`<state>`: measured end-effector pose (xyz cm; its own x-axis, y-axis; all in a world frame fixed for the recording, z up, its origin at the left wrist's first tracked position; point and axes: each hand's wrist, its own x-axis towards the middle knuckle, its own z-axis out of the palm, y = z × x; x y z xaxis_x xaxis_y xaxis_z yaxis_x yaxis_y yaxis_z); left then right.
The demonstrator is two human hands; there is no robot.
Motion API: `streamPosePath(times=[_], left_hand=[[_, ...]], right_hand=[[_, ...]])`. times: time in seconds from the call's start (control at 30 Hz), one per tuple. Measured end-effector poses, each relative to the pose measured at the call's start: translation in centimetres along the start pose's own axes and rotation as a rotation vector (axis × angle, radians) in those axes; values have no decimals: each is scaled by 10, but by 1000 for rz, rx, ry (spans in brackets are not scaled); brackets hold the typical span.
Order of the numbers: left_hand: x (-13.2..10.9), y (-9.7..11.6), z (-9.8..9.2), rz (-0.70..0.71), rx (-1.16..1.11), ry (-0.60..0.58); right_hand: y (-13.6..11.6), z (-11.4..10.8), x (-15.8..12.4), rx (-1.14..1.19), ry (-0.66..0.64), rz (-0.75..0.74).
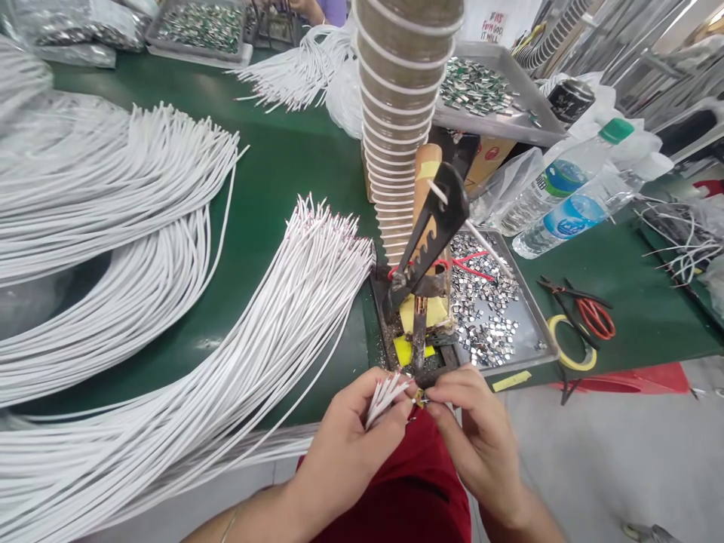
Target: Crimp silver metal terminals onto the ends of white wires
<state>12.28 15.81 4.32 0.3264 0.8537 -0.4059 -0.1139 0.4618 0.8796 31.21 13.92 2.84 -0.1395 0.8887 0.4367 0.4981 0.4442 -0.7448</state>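
Note:
My left hand (345, 445) is closed around a small bunch of white wires (385, 394), their ends fanning up toward the press. My right hand (480, 434) pinches a tiny metal piece (419, 400) at the wire tips, right beside the left fingers. Both hands sit at the table's front edge, just below a small hand-lever crimping press (424, 256) with a black lever arm. A metal tray (537, 332) of small shiny metal clips (486, 302) lies right of the press.
Large bundles of white wires (141, 249) cover the green table (283, 173) to the left. A tall stack of paper cups (401, 113), two water bottles (571, 200), red-handled scissors (591, 313), a yellow tape ring (571, 343) and further trays (492, 94) stand around. Another person works at the far side.

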Motion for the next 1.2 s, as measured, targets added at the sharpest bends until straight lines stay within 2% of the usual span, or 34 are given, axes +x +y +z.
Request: streamPosePath(times=[0.27, 0.57, 0.77, 1.0, 1.2], left_hand=[[6, 2, -2, 32, -22, 25], [11, 9, -4, 45, -74, 49], [10, 9, -5, 65, -92, 49], [8, 10, -2, 83, 8, 59], [6, 5, -3, 70, 42, 32]], right_hand=[[1, 2, -7, -158, 90, -60], [1, 8, 0, -294, 155, -134], [0, 9, 1, -286, 152, -163], [2, 13, -1, -304, 135, -219], [-2, 8, 1, -227, 117, -149]])
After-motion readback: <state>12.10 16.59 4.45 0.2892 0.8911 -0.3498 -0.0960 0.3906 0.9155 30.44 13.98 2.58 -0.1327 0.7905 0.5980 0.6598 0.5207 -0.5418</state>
